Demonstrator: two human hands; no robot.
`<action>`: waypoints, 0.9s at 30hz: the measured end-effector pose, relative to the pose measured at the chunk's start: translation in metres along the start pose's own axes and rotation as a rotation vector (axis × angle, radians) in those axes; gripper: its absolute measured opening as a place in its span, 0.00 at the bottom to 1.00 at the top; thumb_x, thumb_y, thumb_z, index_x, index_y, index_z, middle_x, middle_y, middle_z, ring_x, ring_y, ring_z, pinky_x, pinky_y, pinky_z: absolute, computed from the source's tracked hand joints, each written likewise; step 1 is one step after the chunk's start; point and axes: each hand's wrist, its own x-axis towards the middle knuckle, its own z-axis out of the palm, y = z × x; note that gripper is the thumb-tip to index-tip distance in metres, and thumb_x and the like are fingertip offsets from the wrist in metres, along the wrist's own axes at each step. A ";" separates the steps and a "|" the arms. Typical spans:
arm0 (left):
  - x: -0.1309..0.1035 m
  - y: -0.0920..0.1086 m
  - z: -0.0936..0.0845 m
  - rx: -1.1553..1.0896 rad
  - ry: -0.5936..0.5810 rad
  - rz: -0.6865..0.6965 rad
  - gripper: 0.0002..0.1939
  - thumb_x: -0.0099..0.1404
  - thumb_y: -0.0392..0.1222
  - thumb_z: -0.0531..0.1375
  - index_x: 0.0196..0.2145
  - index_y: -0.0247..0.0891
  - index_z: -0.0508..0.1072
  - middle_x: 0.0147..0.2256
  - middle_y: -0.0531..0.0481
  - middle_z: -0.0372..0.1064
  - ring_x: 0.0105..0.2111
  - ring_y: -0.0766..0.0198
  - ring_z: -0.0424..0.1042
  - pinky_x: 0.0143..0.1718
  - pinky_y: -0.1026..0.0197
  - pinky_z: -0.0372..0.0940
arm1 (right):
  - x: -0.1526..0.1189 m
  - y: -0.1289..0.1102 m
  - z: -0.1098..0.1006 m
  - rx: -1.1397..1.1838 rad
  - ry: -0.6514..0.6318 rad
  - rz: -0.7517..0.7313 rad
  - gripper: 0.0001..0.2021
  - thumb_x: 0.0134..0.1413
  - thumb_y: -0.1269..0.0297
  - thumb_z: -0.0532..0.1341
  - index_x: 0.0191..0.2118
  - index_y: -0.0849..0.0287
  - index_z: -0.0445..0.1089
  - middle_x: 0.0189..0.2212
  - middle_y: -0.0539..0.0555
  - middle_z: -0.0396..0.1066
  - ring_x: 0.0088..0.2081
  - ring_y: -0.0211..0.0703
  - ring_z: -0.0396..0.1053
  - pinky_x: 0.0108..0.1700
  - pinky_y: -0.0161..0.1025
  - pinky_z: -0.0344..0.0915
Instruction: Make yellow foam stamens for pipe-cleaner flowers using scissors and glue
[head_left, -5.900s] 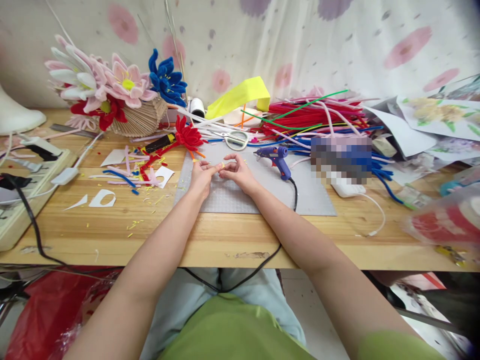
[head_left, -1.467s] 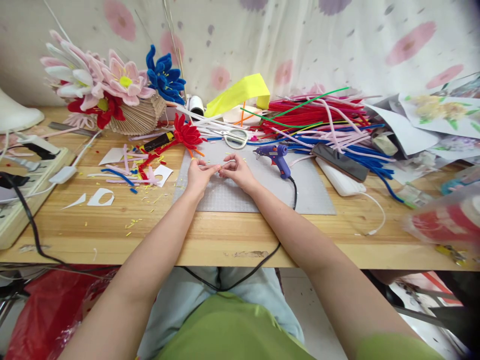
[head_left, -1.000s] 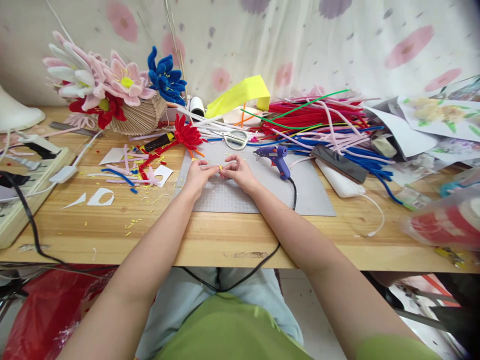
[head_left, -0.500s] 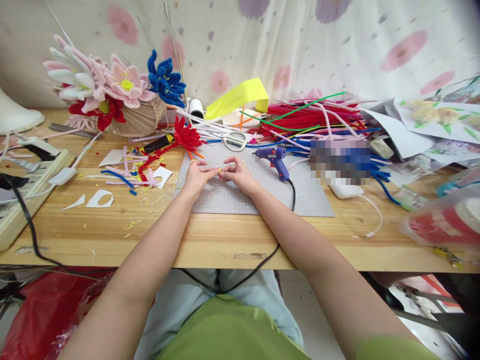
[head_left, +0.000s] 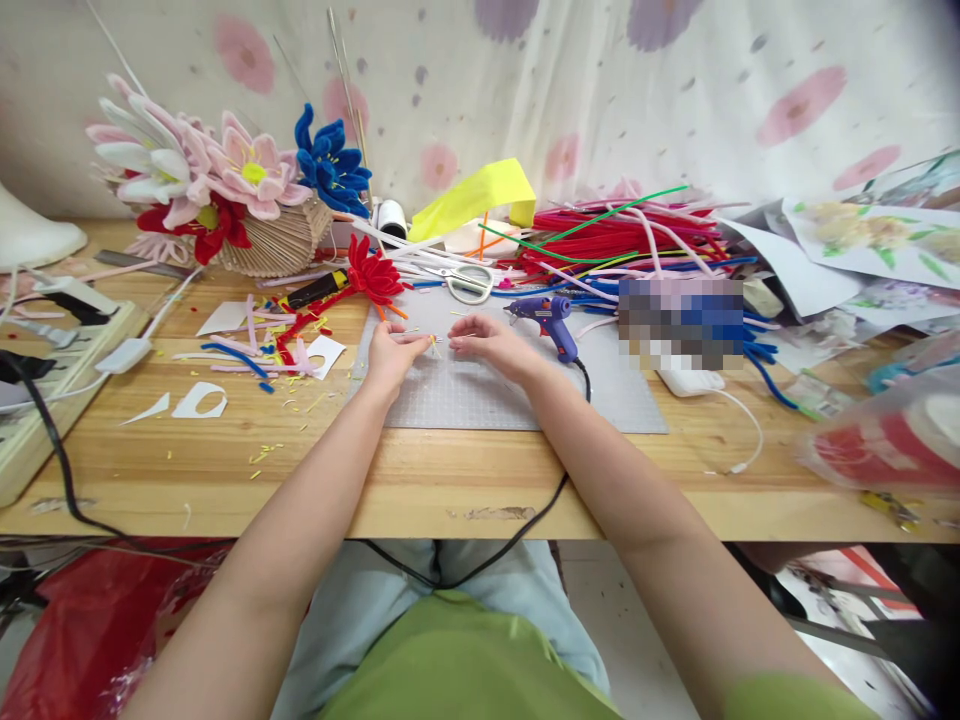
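Over the grey mat [head_left: 480, 400], my left hand [head_left: 394, 355] pinches a small yellow and white piece [head_left: 434, 345] between thumb and fingers. My right hand [head_left: 491, 345] is just to the right, its fingers bent and close together; whether anything is between them is too small to tell. A gap separates the two hands. Behind my left hand rests a red fuzzy flower [head_left: 373, 272] with orange stems. White-handled scissors [head_left: 471, 284] lie behind the hands, and a purple glue gun [head_left: 553, 322] lies right of my right hand.
Fuzzy flowers [head_left: 255, 172] stand in a woven basket [head_left: 274, 240] at the back left. Red stems [head_left: 630, 235] are piled at the back. Paper scraps [head_left: 201, 399] and cuttings litter the left; a power strip [head_left: 67, 400] sits at the far left. A black cable [head_left: 525, 525] crosses the table edge.
My right hand has moved slightly right, away from my left hand, opening a gap between them. The small piece stays in my left hand.
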 end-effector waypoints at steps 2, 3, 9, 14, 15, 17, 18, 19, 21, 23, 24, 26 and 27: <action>0.000 0.001 -0.001 0.014 0.020 -0.002 0.26 0.40 0.37 0.68 0.32 0.40 0.56 0.27 0.54 0.73 0.28 0.65 0.72 0.38 0.61 0.63 | -0.012 -0.018 -0.020 -0.151 -0.107 0.015 0.11 0.38 0.65 0.68 0.31 0.59 0.69 0.31 0.51 0.72 0.32 0.36 0.69 0.37 0.37 0.68; 0.000 0.001 -0.002 0.017 0.022 -0.007 0.26 0.40 0.37 0.68 0.32 0.40 0.56 0.27 0.54 0.73 0.27 0.66 0.71 0.37 0.61 0.62 | -0.019 -0.027 -0.032 -0.221 -0.181 0.047 0.11 0.38 0.63 0.68 0.30 0.60 0.70 0.30 0.51 0.72 0.31 0.36 0.69 0.37 0.38 0.68; -0.001 0.005 -0.003 0.013 0.018 -0.084 0.26 0.40 0.35 0.68 0.33 0.40 0.57 0.25 0.54 0.71 0.21 0.70 0.66 0.30 0.64 0.61 | -0.050 -0.049 -0.100 -0.708 -0.176 0.328 0.15 0.42 0.53 0.67 0.20 0.61 0.68 0.19 0.54 0.67 0.22 0.37 0.64 0.24 0.37 0.61; -0.001 0.006 -0.002 0.017 0.026 -0.095 0.26 0.39 0.36 0.69 0.33 0.39 0.58 0.24 0.55 0.70 0.21 0.69 0.66 0.29 0.63 0.61 | -0.045 -0.032 -0.122 -0.926 0.332 0.137 0.17 0.35 0.54 0.70 0.23 0.57 0.64 0.19 0.51 0.63 0.25 0.40 0.62 0.27 0.40 0.60; -0.001 0.005 -0.002 0.016 0.028 -0.094 0.26 0.38 0.36 0.69 0.33 0.39 0.58 0.24 0.55 0.69 0.21 0.69 0.67 0.29 0.63 0.61 | -0.042 -0.027 -0.122 -0.900 0.389 0.093 0.19 0.32 0.53 0.71 0.26 0.57 0.65 0.21 0.52 0.64 0.26 0.42 0.63 0.28 0.41 0.61; 0.000 0.005 -0.002 0.011 0.033 -0.092 0.27 0.38 0.36 0.69 0.32 0.40 0.58 0.23 0.56 0.68 0.21 0.68 0.67 0.29 0.63 0.61 | -0.035 -0.017 -0.119 -0.842 0.442 0.040 0.24 0.27 0.53 0.72 0.32 0.58 0.66 0.25 0.53 0.67 0.29 0.45 0.65 0.31 0.43 0.63; 0.000 0.005 -0.002 0.008 0.034 -0.090 0.27 0.37 0.36 0.69 0.32 0.40 0.59 0.23 0.56 0.68 0.22 0.68 0.67 0.29 0.63 0.61 | -0.032 -0.012 -0.117 -0.821 0.448 0.023 0.25 0.27 0.53 0.72 0.33 0.59 0.67 0.27 0.54 0.68 0.30 0.46 0.66 0.32 0.44 0.64; 0.000 0.005 -0.002 0.006 0.034 -0.089 0.27 0.37 0.36 0.69 0.32 0.40 0.59 0.23 0.56 0.68 0.22 0.67 0.68 0.29 0.63 0.62 | -0.029 -0.008 -0.115 -0.804 0.447 0.010 0.24 0.29 0.53 0.72 0.34 0.59 0.68 0.27 0.55 0.69 0.31 0.46 0.66 0.33 0.44 0.64; 0.000 0.004 -0.003 0.001 0.033 -0.089 0.27 0.36 0.36 0.69 0.32 0.40 0.59 0.24 0.55 0.67 0.23 0.66 0.68 0.29 0.63 0.62 | -0.025 0.001 -0.112 -0.775 0.453 0.001 0.20 0.31 0.52 0.70 0.31 0.59 0.69 0.26 0.55 0.70 0.31 0.46 0.67 0.34 0.44 0.64; 0.000 0.004 -0.003 -0.004 0.030 -0.087 0.27 0.36 0.37 0.69 0.32 0.40 0.59 0.24 0.55 0.67 0.24 0.66 0.69 0.29 0.62 0.62 | -0.022 0.005 -0.107 -0.712 0.496 -0.008 0.18 0.32 0.51 0.69 0.28 0.59 0.69 0.24 0.54 0.69 0.30 0.46 0.67 0.34 0.44 0.64; 0.000 0.003 -0.003 -0.007 0.031 -0.087 0.27 0.36 0.36 0.69 0.32 0.40 0.59 0.24 0.55 0.67 0.24 0.66 0.69 0.29 0.62 0.62 | -0.021 0.006 -0.103 -0.649 0.528 -0.030 0.18 0.33 0.50 0.68 0.28 0.59 0.69 0.24 0.54 0.70 0.30 0.45 0.68 0.34 0.43 0.64; 0.001 0.002 -0.003 -0.010 0.032 -0.088 0.27 0.36 0.36 0.69 0.32 0.39 0.59 0.23 0.55 0.66 0.23 0.66 0.68 0.29 0.62 0.62 | -0.020 0.004 -0.093 -0.450 0.562 -0.121 0.20 0.36 0.49 0.65 0.32 0.59 0.69 0.29 0.55 0.72 0.32 0.43 0.68 0.34 0.41 0.65; 0.001 0.002 -0.003 -0.010 0.032 -0.089 0.27 0.36 0.36 0.69 0.32 0.39 0.59 0.24 0.56 0.66 0.23 0.66 0.68 0.29 0.62 0.63 | -0.020 0.002 -0.087 -0.330 0.556 -0.183 0.20 0.39 0.48 0.64 0.34 0.59 0.69 0.32 0.55 0.72 0.33 0.42 0.69 0.33 0.39 0.65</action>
